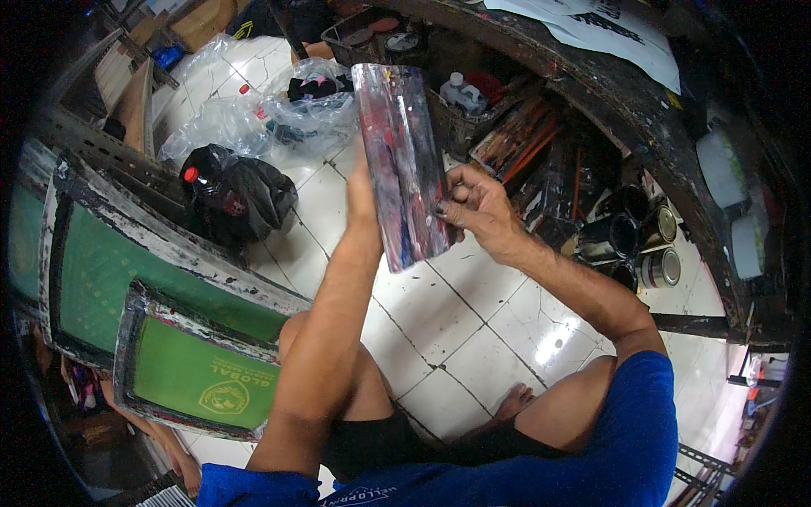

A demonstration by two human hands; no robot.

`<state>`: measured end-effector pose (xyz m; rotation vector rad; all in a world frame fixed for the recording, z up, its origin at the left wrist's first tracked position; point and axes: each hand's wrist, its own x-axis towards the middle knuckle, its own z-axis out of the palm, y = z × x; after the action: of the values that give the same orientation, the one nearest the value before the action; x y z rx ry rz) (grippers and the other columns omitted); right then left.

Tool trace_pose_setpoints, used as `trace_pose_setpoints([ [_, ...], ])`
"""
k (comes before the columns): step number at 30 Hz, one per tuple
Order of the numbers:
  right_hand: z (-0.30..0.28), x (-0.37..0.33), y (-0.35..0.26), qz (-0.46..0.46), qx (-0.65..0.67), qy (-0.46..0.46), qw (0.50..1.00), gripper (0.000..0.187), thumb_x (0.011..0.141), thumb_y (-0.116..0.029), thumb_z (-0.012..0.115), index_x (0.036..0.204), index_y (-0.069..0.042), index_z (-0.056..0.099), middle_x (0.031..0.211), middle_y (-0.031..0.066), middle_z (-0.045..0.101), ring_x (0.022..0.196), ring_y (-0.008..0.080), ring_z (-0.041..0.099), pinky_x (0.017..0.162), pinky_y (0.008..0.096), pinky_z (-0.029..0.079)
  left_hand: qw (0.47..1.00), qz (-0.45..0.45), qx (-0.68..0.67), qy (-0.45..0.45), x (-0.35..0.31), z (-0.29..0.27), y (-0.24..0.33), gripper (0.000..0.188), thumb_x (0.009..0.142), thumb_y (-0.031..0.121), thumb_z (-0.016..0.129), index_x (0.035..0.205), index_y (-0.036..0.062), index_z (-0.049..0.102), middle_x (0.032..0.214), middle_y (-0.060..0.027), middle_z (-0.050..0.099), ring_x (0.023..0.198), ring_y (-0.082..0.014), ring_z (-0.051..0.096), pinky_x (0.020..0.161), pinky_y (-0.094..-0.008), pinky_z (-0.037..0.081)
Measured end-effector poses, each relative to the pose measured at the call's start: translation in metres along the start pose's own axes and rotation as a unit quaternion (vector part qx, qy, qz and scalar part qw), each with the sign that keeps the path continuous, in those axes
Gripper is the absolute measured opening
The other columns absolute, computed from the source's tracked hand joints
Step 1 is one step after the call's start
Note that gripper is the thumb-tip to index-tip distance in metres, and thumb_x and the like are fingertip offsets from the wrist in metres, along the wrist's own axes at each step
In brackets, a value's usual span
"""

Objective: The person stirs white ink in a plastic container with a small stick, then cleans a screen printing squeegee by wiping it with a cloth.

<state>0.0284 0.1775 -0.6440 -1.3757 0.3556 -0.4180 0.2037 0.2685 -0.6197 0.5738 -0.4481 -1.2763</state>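
Note:
A long, flat squeegee [404, 160], smeared with red, white, blue and black paint, is held up before me, its length running away from me. My left hand [361, 198] supports it along the left edge, with the fingers hidden behind it. At the lower right edge my right hand [481, 211] pinches it between thumb and fingers. Dark stains mark the right fingertips. Below the squeegee lies the white tiled floor [439, 338], between my bent knees.
Green screen frames [203, 372] with paint-crusted edges lean at the left. Behind them sit a black plastic bag [253, 198] and clear plastic bags [220, 131]. To the right are a crate with a white bottle [463, 93], paint tins [659, 269] and a dark, paint-stained table edge [591, 106].

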Motion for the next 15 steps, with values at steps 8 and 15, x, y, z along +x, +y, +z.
trace_pose_setpoints([
  [8,-0.001,0.008,0.006,-0.06,-0.061,0.055,0.995,0.025,0.09,-0.005,0.071,0.109,-0.002,0.056,0.088,0.0018,0.066,0.077,0.0046,0.061,0.064,0.0193,0.047,0.955,0.022,0.209,0.208,0.001,0.006,-0.006,0.048,0.092,0.035,0.07,0.122,-0.0013,0.058,0.109,-0.01,0.066,0.097,-0.0217,0.064,0.084,-0.0356,0.054],
  [15,-0.003,0.002,-0.021,-0.013,-0.142,0.047,0.989,0.027,0.1,-0.02,0.058,0.118,0.001,0.057,0.083,0.006,0.066,0.066,0.0099,0.065,0.052,0.0224,0.046,0.961,0.108,0.063,0.248,0.005,-0.002,0.002,0.043,0.096,0.032,0.064,0.124,0.0006,0.057,0.112,-0.0131,0.065,0.098,-0.0275,0.064,0.091,-0.0415,0.051],
])
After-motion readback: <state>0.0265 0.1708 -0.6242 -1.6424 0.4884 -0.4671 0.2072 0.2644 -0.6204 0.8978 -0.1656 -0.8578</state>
